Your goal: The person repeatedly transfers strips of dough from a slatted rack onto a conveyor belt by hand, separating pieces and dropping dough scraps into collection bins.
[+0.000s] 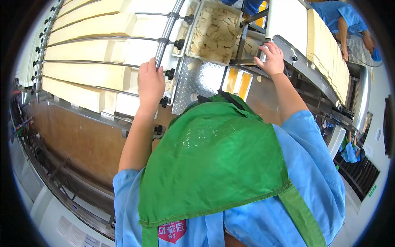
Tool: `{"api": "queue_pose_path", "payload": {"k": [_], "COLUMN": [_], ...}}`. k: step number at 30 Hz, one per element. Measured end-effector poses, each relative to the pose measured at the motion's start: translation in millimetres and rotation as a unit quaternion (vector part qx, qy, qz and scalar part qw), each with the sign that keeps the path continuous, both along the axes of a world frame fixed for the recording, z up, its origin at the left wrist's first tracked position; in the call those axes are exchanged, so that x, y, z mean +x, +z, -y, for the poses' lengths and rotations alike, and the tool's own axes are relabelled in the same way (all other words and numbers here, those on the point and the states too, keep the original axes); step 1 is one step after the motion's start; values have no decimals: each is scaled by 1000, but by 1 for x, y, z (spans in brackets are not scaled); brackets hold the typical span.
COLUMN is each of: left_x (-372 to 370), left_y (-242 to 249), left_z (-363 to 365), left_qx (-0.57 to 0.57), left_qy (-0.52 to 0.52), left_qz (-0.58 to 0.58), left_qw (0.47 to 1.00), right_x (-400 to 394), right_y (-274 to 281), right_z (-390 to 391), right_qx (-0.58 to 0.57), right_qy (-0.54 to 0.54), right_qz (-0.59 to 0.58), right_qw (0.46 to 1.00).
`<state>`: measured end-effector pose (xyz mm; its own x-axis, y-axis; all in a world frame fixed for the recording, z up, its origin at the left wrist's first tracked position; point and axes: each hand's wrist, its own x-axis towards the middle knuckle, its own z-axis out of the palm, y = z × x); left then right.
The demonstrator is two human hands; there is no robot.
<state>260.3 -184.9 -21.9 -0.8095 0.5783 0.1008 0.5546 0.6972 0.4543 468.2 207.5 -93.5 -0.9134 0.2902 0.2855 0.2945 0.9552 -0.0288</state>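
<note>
My left hand (pixel 150 84) is closed on a metal crossbar (pixel 168 31) at the end of the left conveyor. Long pale slabs (pixel 86 74) lie there in rows between thin metal rods, and black knobs (pixel 169 74) line the bar. On the right, my right hand (pixel 270 59) rests with fingers spread on the end of another conveyor (pixel 287 20), beside its metal roller edge. Farther along that belt stands a row of upright pale slabs (pixel 325 49). What lies under my right palm is hidden.
Between the conveyors, a white crate (pixel 188 53) holds many pale flat pieces, above a diamond-plate metal step (pixel 181 92). A person in blue (pixel 337 16) reaches in beyond the right conveyor. Another person (pixel 350 151) is at the far right. Blue-clothed legs show at the top.
</note>
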Motion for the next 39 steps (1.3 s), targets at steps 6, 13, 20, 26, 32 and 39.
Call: {"api": "queue_pose_path", "payload": {"k": [6, 13, 20, 26, 32, 39], "left_x": [1, 3, 5, 7, 5, 5], "left_y": [2, 4, 1, 1, -3, -4], "left_z": [-3, -3, -4, -8, -10, -9], "left_qx": [0, -13, -28, -58, -84, -99], "left_qy": [3, 2, -3, 11, 23, 15], "left_qz": [4, 23, -18, -28, -35, -61], "left_qw": [1000, 1000, 999, 998, 996, 993], "right_x": [2, 3, 4, 7, 9, 12], "right_y": [1, -2, -6, -6, -5, -4], "right_z": [0, -5, -11, -16, -18, -21], "right_qx": [-5, -8, -37, -100, -141, -193], "right_qy": [1, 9, 29, 42, 47, 54], "right_qz": [1, -4, -25, -43, -68, -76], "right_qw": [1000, 1000, 999, 993, 986, 977]}}
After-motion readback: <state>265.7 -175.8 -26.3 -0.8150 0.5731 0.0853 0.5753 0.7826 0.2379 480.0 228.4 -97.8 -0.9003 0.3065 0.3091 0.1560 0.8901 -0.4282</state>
